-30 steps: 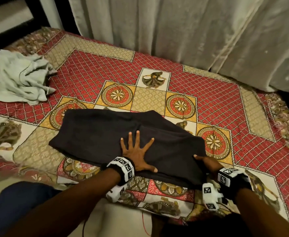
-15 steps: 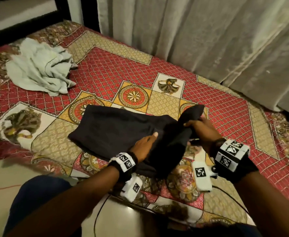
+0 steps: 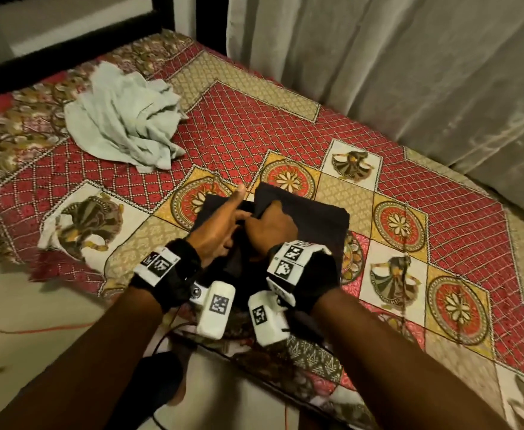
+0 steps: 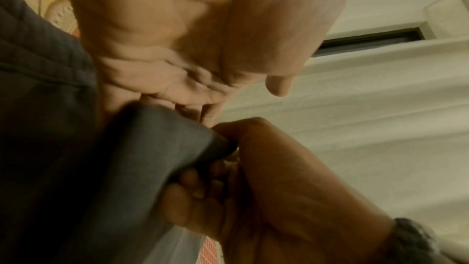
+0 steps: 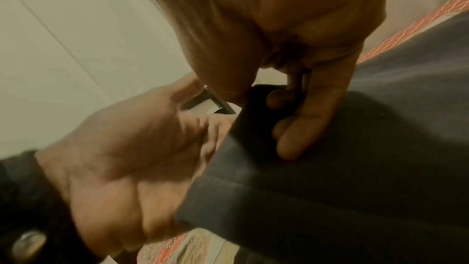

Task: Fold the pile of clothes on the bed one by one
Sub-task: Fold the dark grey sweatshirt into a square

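- The dark garment [image 3: 301, 218] is lying near the front edge of the bed [image 3: 239, 131], already doubled into a compact block, with its near part hanging toward the bed's near edge between the two wrists.
- The right hand [image 3: 270, 228] is pinching a corner of the upper layer between thumb and curled fingers; the right wrist view is showing those fingers [image 5: 294, 138] wrapped round the cloth edge.
- The left hand [image 3: 220, 225] is sitting just beside it, thumb raised and fingers reaching toward the same corner; whether it is actually gripping cloth I cannot tell, since both wrist views are blurred there.
- Risk: the pinch is taking in only a small corner, so the top layer is likely sliding off the lower one if it gets pulled sideways, and the edges are then ending up out of line.
- Risk: with both hands crowding one corner, nothing is pinning the far right side of the garment, so a tug is probably dragging the whole block across the bedspread.
- Risk: the near portion is overhanging the bed's edge, and its weight may be pulling the stack toward the floor [image 3: 37, 336] once the hands let go.
- Risk: soft fabric is trapping air and creases, so a fold laid down fast is likely puffing open.
- The pale green clothes [image 3: 124, 125] are waiting, crumpled, at the far left, well apart, not yet folded.
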